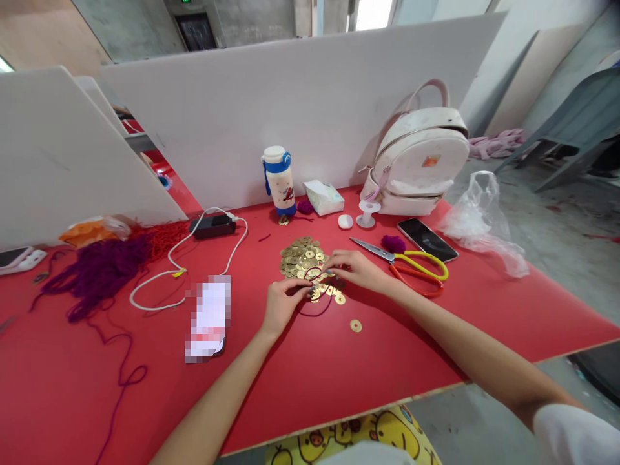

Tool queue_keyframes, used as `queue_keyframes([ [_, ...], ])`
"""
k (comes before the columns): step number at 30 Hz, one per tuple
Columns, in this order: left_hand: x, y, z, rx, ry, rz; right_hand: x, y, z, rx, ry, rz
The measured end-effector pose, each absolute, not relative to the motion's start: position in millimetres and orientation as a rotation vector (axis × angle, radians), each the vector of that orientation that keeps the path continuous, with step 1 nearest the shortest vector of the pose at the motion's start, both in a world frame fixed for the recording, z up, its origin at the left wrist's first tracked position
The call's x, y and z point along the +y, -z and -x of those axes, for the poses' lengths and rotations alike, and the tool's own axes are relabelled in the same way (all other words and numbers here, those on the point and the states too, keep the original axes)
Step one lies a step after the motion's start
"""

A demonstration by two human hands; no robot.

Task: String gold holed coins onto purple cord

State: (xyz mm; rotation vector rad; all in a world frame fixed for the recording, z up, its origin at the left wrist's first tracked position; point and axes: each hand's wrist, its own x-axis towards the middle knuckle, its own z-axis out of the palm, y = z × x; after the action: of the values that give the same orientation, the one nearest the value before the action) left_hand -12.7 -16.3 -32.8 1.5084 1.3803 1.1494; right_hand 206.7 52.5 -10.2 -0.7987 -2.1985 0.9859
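Both hands work close together over a heap of brass-coloured coins with holes in the middle. My left hand pinches a thin purple cord with thumb and forefinger; a coin lies at its fingertips, and whether it is gripped I cannot tell. My right hand, fingers bent over the pile's right side, pinches the same cord, which loops between the hands and hangs below them. A few coins lie loose in front of the heap, and a single coin sits apart, nearer the front edge.
On the red table, scissors and a dark phone lie right. A bottle, tissue pack, white spool and backpack stand behind. Left are a lit phone, white cable and purple yarn.
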Motion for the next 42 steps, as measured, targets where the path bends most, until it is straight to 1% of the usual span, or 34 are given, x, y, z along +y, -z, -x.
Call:
queue_keyframes([
  [5,-15.7,35.1,13.3,1.383,-1.179,-1.442,59.4,6.7,-216.0,-2.419,-0.905,0.751],
  [11,-14.7,36.0,13.2,1.379,-1.189,-1.417,62.1,6.8,-218.6,-2.642,-0.664,0.831],
  [16,-15.5,34.0,12.8,1.404,-1.183,-1.453,55.7,9.5,-211.7,-2.627,-0.504,0.847],
  [21,-20.1,26.9,11.1,1.487,-1.190,-1.715,38.7,13.0,-196.6,-2.566,-0.441,0.797],
  [25,-23.3,23.9,9.7,1.512,-1.120,-1.865,30.5,15.2,-189.8,-2.555,-0.386,0.775],
  [29,-23.7,22.6,8.5,1.457,-1.093,-1.913,30.1,17.9,-189.9,-2.481,-0.482,0.799],
  [34,-22.8,21.8,8.1,1.404,-1.108,-1.928,29.2,18.8,-189.8,-2.376,-0.704,0.754],
  [37,-21.7,22.9,8.8,1.419,-1.135,-1.895,29.1,21.0,-187.2,-2.171,-0.939,0.770],
  [42,-18.1,30.1,11.7,1.477,-1.203,-1.673,33.7,27.5,-183.4,-1.618,-1.386,0.884],
])
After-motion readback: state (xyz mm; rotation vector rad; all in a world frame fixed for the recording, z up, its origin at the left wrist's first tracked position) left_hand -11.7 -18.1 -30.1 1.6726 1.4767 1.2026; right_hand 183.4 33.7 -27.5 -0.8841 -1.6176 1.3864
